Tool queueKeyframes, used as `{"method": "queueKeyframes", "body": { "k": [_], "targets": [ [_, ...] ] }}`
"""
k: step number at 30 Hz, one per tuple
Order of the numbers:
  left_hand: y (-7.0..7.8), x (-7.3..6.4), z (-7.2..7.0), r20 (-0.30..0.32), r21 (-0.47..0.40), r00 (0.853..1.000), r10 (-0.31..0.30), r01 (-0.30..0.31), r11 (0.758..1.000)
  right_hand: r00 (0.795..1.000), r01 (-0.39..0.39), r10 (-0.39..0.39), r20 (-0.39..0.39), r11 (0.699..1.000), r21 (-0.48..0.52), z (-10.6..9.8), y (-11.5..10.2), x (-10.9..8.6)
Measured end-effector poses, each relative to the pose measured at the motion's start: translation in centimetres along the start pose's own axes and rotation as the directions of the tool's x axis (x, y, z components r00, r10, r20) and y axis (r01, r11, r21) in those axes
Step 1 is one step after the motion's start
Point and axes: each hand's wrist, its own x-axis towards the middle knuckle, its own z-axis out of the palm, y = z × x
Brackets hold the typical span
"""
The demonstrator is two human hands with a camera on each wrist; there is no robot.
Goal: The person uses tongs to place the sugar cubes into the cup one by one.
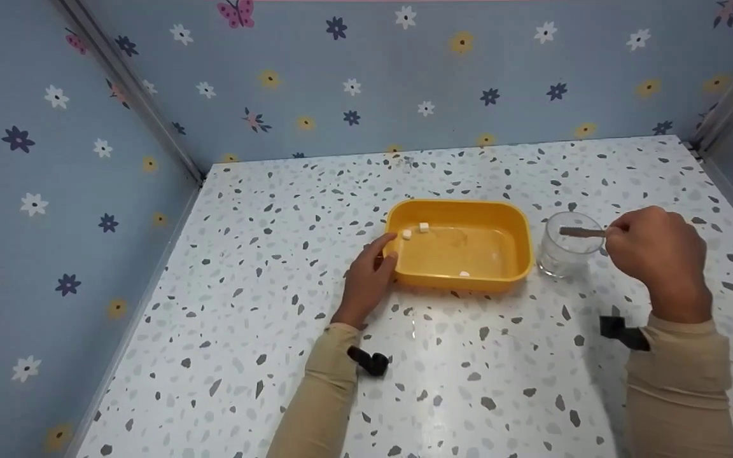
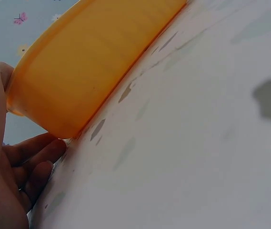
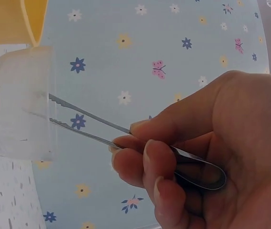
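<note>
My right hand pinches a pair of small metal tongs between thumb and fingers. The two toothed tips stand apart and reach into the mouth of a clear glass. Left of the glass sits a yellow plastic tub. Two small white cubes lie at its left end, and a white piece is partly hidden by the front wall. With thumb and forefinger, my left hand grips the tub's left rim. Its other fingers curl low beside the base.
A white speckled tabletop carries everything. Blue flowered panels enclose it at the back and both sides, with metal strips at the corners. A black mount sits on each sleeved wrist.
</note>
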Motion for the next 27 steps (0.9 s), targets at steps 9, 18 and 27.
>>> {"method": "queueKeyframes", "body": {
  "k": [9,18,27],
  "targets": [
    [0.5,0.0,-0.1,0.01,0.0,1.0,0.005,-0.005,1.0,1.0,-0.022,0.022,0.004,1.0,0.0,-0.3,-0.4,-0.1],
    [0.4,0.2,-0.1,-0.002,0.009,1.0,0.023,-0.023,1.0,0.999,-0.009,0.009,-0.039,1.0,0.01,-1.0,-1.3,-0.8],
    [0.1,0.0,0.0,0.01,-0.006,1.0,-0.011,0.011,1.0,1.0,-0.007,0.008,-0.018,0.999,0.038,-0.6,-1.8,-1.0]
  ]
}}
